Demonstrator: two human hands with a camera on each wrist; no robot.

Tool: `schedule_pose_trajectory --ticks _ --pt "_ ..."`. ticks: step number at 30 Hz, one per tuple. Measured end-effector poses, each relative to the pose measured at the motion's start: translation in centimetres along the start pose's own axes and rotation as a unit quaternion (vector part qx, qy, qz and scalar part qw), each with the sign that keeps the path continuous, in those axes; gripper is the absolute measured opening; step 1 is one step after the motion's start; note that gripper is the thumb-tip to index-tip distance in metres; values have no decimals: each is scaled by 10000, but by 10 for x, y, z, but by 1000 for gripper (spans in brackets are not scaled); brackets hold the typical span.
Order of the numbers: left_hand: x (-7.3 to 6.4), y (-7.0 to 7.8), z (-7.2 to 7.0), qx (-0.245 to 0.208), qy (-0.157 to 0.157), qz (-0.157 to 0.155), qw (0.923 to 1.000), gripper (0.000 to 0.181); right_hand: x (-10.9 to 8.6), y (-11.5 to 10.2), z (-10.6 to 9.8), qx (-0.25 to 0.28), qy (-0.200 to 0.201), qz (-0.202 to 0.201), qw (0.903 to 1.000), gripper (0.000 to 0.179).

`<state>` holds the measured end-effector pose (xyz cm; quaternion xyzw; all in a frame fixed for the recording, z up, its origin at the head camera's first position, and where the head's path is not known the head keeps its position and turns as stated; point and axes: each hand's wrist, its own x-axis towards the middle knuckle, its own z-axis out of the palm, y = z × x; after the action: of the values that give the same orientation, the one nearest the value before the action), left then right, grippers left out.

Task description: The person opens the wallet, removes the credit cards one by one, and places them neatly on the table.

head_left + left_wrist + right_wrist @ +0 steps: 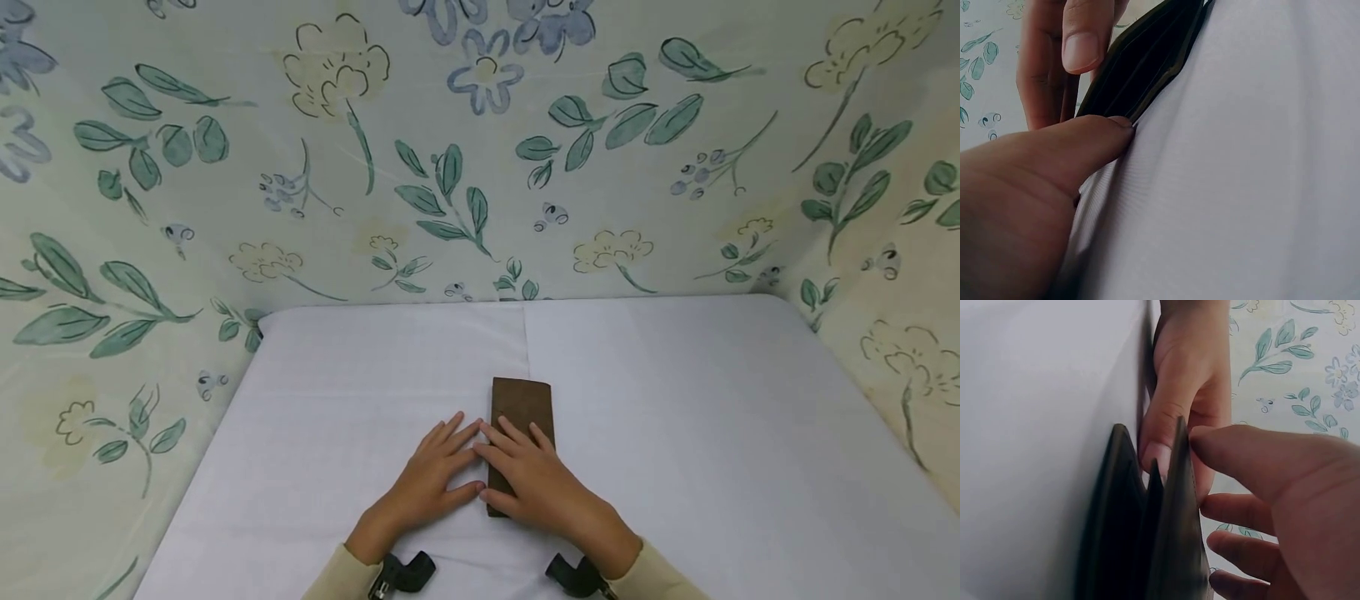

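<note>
A brown wallet (522,400) lies in front of me on the white table, long side pointing away. My right hand (536,483) rests over it with fingers extended, thumb and fingertips on its upper flap. To the left, my left hand (427,479) spreads straight fingers, their tips at the wallet's left edge. The left thumb (1104,137) touches the wallet's lower layer in the left wrist view. In the right wrist view the wallet (1175,519) stands partly unfolded, its layers parted along the left side. The right palm hides part of its cover.
A white cloth (360,375) covers the table, with a seam running toward the back edge. Floral fabric (465,167) hangs behind and along both sides. Black wrist devices (408,575) sit at both cuffs.
</note>
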<state>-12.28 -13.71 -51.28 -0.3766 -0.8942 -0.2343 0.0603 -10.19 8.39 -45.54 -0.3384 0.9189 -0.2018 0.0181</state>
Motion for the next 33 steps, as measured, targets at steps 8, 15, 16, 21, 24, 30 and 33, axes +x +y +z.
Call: schedule_pose_trajectory --ticks 8,15,16,21,24,30,33 --pt "1 2 -2 -33 14 33 10000 50 1 -1 4 -177 59 64 9998 62" --pt "2 1 -3 44 80 85 9999 49 3 -1 10 -536 307 215 9979 59" --pt "2 1 -2 56 75 83 9999 48 3 -1 11 -585 340 254 9974 59" --pt "2 1 -2 41 53 59 10000 48 3 -1 11 -630 439 386 9963 56" --pt "2 1 -2 40 55 59 10000 47 3 -1 9 -583 468 415 9963 54" --pt "2 2 -2 92 28 37 9999 46 2 -2 7 -566 469 442 9963 52" --pt "2 3 -3 65 18 22 10000 46 2 -3 5 -554 440 469 9964 52"
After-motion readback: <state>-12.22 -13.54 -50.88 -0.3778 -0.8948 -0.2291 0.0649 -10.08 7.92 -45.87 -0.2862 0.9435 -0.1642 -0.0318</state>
